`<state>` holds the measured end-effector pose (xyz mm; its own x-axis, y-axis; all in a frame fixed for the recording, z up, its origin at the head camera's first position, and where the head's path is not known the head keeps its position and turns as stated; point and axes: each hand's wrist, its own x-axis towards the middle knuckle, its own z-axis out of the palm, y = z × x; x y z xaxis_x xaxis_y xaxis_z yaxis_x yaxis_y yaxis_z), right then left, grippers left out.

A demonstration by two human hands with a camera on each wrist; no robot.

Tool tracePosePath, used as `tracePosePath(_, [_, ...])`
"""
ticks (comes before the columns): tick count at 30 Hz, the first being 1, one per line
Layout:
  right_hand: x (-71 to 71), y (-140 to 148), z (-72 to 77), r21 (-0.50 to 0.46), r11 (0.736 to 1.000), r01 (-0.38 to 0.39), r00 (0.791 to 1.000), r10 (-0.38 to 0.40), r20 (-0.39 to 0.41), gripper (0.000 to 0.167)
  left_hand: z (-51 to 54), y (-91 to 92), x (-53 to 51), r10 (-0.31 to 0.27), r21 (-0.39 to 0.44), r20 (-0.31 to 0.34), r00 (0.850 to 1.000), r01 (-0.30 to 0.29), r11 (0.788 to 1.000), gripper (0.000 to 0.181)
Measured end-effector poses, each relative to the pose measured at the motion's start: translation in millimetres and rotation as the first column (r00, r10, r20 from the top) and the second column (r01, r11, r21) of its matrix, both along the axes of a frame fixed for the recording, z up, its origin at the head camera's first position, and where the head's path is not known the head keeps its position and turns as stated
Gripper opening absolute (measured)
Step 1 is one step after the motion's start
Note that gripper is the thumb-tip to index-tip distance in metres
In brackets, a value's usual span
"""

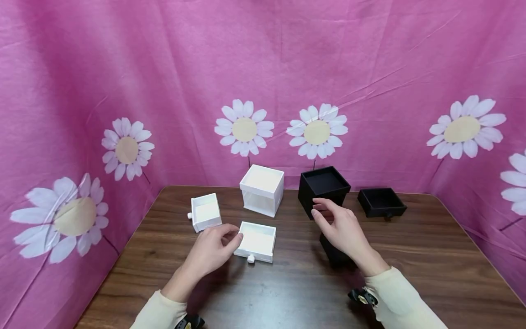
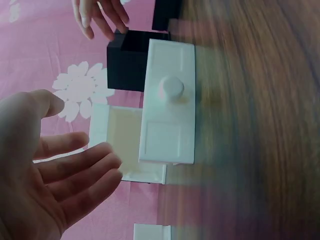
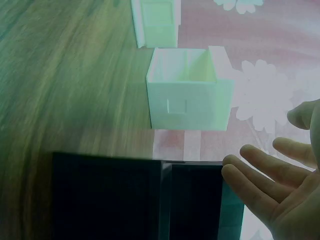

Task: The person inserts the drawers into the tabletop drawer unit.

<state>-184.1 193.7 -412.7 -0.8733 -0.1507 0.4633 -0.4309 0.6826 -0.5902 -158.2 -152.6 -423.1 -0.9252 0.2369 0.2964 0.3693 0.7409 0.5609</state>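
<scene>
My left hand (image 1: pixel 210 250) hovers between two small white drawers, its fingers loosely bent around nothing. One white drawer (image 1: pixel 261 257) has its round knob facing me; the other white drawer (image 1: pixel 207 223) lies at the left with its knob pointing left. Behind them stands a white box (image 1: pixel 268 179) with an open front. Over on the right, my right hand (image 1: pixel 344 228) is held above a black drawer (image 1: pixel 334 256), partly hidden by that hand, in front of a black box (image 1: pixel 306 194). In the right wrist view, the right fingers (image 3: pixel 255 192) are spread and hold nothing.
A second black drawer (image 1: pixel 376 212) lies right of the black box, knob towards me. All pieces rest on a brown wood-grain table (image 1: pixel 263 297). A pink cloth (image 1: pixel 287 55) with white daisies hangs behind the table and at both sides.
</scene>
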Motion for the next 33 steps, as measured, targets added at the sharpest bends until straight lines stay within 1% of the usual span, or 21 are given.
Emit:
tracePosePath(1, [-1.3,-1,0.4,-0.013,1.0,-0.001,1.0,0.001,0.008,0.031,-0.1,-0.5,0.8,-0.011,0.028,0.033,0.999,0.01,1.0,0.021])
tracePosePath(3, [-3.9,-3,0.6,-0.035,0.999,0.001,1.0,0.0,0.024,0.031,-0.5,-1.5,2.9,-0.028,0.059,0.075,0.997,0.023,0.998,0.021])
tracePosePath(9, [-12.0,-8,-0.4,-0.064,0.998,-0.008,0.998,0.011,0.056,0.033,-2.8,-4.4,9.6,-0.062,0.075,0.129,0.99,0.053,0.996,0.021])
tracePosePath(14, [-19.1,-14,-0.4,-0.066,0.998,-0.014,0.998,0.018,0.063,0.035,-5.1,-6.8,14.2,-0.07,0.071,0.179,0.981,0.058,0.996,0.018])
tracePosePath(24, [-31.2,-25,-1.5,-0.093,0.995,-0.032,0.996,0.04,0.085,0.04,-13.3,-11.7,23.7,-0.109,0.054,0.213,0.971,0.1,0.994,0.017])
tracePosePath(28, [-36.8,-30,-3.0,-0.113,0.993,-0.023,0.994,0.035,0.106,0.039,-17.2,-10.9,27.0,-0.124,0.053,0.231,0.965,0.115,0.992,0.016])
tracePosePath(33, [-44.8,-37,-6.9,-0.121,0.993,-0.001,0.99,0.018,0.141,0.039,-24.0,-7.7,30.0,-0.136,0.046,0.225,0.965,0.129,0.991,0.017])
